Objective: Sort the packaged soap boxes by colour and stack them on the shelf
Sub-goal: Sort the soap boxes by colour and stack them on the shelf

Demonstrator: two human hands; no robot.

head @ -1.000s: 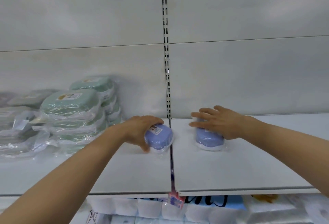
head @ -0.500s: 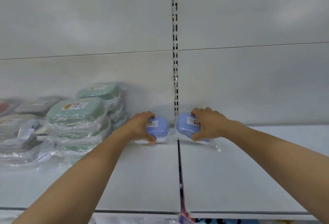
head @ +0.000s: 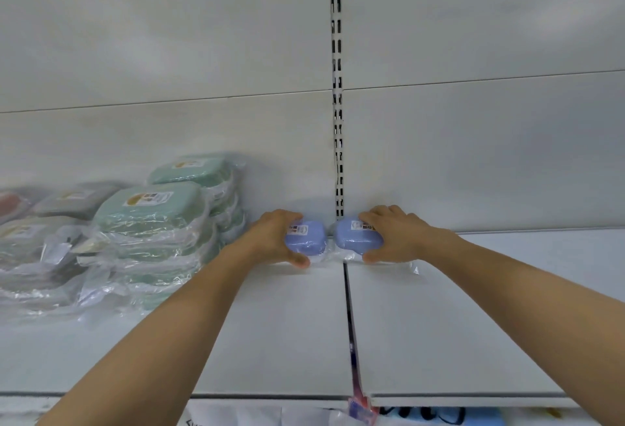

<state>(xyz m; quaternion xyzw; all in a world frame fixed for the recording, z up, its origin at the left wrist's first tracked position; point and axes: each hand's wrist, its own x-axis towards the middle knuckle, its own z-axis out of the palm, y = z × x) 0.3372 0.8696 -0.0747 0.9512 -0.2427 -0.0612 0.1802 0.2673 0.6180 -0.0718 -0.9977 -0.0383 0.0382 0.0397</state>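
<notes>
We are reaching both bare forearms forward and upward, elbows out of frame, wrists converging toward centre. Our left hand (head: 274,238) is lying palm-down, fingers curling over top of blue soap box (head: 306,238), thumb pressing low at its near side. Our right hand (head: 394,234) is mirroring it, fingers draping over second blue soap box (head: 356,239), thumb tucking under near edge. Our two hands are sitting close together, not touching. Both wrists are staying roughly straight, in line with forearms.

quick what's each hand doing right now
left hand: grips a blue soap box at the back of the shelf
right hand: grips the other blue soap box
</notes>
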